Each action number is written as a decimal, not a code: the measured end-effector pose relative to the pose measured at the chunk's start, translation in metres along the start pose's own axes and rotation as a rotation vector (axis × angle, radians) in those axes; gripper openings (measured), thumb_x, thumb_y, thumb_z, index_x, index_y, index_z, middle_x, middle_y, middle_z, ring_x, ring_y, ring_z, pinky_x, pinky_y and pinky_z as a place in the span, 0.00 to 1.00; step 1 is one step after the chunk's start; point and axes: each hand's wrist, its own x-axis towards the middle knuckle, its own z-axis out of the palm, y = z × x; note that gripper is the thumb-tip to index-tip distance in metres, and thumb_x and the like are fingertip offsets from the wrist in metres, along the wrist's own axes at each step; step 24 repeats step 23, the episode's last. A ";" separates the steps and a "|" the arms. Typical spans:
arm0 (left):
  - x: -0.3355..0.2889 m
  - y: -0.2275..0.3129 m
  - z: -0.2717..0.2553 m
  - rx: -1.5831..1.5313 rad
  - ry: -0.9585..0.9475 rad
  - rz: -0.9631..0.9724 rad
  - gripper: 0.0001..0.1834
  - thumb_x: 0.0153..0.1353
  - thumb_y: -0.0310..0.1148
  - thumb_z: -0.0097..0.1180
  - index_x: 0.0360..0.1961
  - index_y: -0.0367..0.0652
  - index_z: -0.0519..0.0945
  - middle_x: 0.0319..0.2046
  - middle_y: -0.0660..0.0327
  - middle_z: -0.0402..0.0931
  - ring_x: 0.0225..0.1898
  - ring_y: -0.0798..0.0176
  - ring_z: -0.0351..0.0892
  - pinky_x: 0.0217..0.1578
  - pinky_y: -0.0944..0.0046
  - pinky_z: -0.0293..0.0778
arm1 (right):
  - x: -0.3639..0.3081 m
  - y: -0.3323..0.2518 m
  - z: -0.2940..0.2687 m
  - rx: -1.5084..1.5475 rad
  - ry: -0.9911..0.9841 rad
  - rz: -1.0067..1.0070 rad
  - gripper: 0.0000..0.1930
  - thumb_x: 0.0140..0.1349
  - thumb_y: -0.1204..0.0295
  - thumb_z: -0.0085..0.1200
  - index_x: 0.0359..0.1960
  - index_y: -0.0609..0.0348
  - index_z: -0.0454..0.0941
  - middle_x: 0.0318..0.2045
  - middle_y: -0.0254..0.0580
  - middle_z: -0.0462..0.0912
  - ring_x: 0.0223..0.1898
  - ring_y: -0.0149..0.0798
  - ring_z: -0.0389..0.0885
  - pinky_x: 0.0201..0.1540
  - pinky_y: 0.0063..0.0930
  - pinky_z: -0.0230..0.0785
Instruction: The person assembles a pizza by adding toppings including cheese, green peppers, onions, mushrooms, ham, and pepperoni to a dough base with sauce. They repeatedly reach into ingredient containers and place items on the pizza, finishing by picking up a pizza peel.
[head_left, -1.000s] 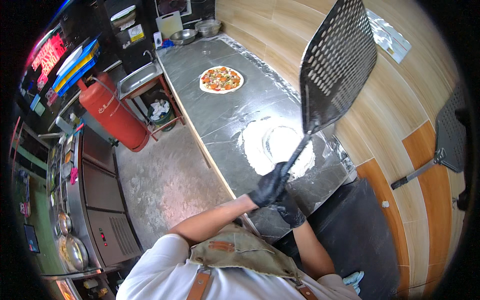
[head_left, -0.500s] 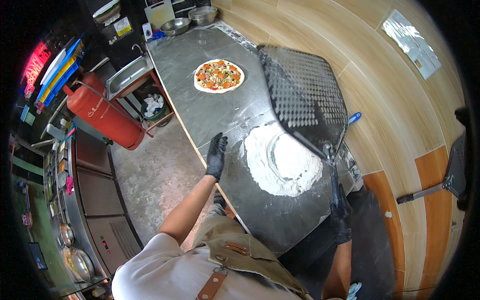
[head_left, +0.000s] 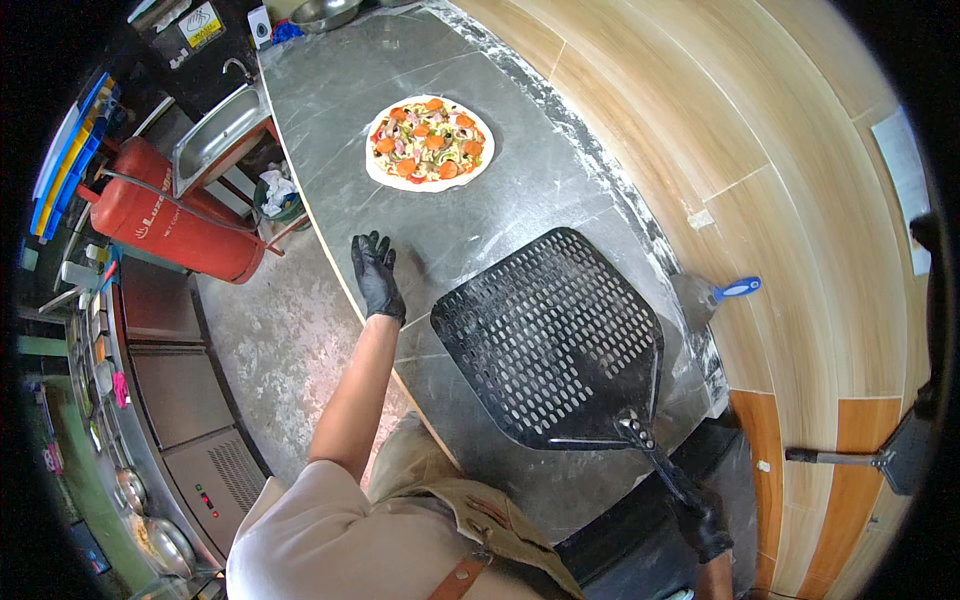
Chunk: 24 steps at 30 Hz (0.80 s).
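A raw pizza (head_left: 430, 143) with pepperoni and other toppings lies on the far part of the grey counter (head_left: 350, 90). My right hand (head_left: 700, 525), in a black glove, grips the handle of a black perforated pizza peel (head_left: 555, 340). The peel's broad blade spans the counter nearer me, short of the pizza, and hides the flour there; white shows through many of its holes. Whether the blade touches the counter I cannot tell. My left hand (head_left: 377, 278), also black-gloved, is empty with its fingers extended, by the counter's left edge between pizza and peel.
A scraper with a blue handle (head_left: 738, 289) lies by the counter's right edge, against the tiled wall. Another peel (head_left: 905, 450) is at the far right. Leftward are a sink (head_left: 220, 135), a red gas cylinder (head_left: 180, 215) and a steel fridge counter (head_left: 180, 400). A metal bowl (head_left: 325, 12) stands at the back.
The peel has come down from its tilted position at the right and now covers the flour pile. My right hand has drawn back toward me with the handle. My view has shifted.
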 end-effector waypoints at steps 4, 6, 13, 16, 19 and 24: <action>0.015 -0.005 0.025 -0.111 0.018 -0.106 0.37 0.76 0.51 0.48 0.78 0.44 0.54 0.73 0.47 0.63 0.70 0.48 0.67 0.69 0.48 0.62 | 0.022 -0.029 -0.005 0.021 0.022 -0.009 0.18 0.60 0.76 0.65 0.53 0.61 0.84 0.45 0.55 0.88 0.48 0.53 0.87 0.51 0.39 0.78; 0.028 -0.013 0.038 -0.154 0.051 -0.131 0.37 0.76 0.50 0.48 0.78 0.44 0.54 0.73 0.47 0.63 0.70 0.47 0.66 0.69 0.49 0.62 | 0.044 -0.032 -0.003 -0.060 0.046 -0.049 0.15 0.60 0.76 0.65 0.50 0.61 0.84 0.42 0.55 0.87 0.45 0.53 0.87 0.49 0.41 0.78; 0.063 -0.065 0.066 -0.439 0.244 -0.545 0.26 0.71 0.59 0.45 0.45 0.44 0.72 0.43 0.52 0.74 0.47 0.49 0.73 0.57 0.43 0.69 | 0.115 -0.019 0.038 -0.514 0.000 -0.160 0.15 0.69 0.56 0.58 0.38 0.55 0.82 0.32 0.50 0.80 0.38 0.56 0.81 0.39 0.46 0.74; 0.076 -0.089 0.094 -0.425 0.196 -0.554 0.22 0.71 0.57 0.47 0.45 0.47 0.71 0.38 0.55 0.72 0.41 0.52 0.72 0.52 0.46 0.71 | 0.119 -0.005 0.032 -0.608 -0.014 -0.168 0.10 0.66 0.60 0.63 0.38 0.52 0.82 0.33 0.49 0.81 0.36 0.56 0.82 0.37 0.47 0.75; 0.083 -0.100 0.129 -0.489 0.272 -0.603 0.20 0.71 0.55 0.50 0.49 0.51 0.73 0.42 0.59 0.74 0.42 0.57 0.72 0.50 0.53 0.72 | 0.113 0.021 0.034 -0.673 0.082 -0.311 0.12 0.63 0.58 0.66 0.41 0.48 0.82 0.37 0.46 0.84 0.37 0.54 0.84 0.37 0.45 0.77; 0.076 -0.088 0.168 -0.485 0.324 -0.616 0.23 0.70 0.55 0.50 0.58 0.54 0.74 0.54 0.60 0.76 0.52 0.61 0.74 0.58 0.56 0.68 | 0.117 0.050 0.037 -0.653 0.121 -0.438 0.17 0.61 0.55 0.69 0.47 0.46 0.82 0.39 0.44 0.86 0.38 0.51 0.86 0.37 0.46 0.78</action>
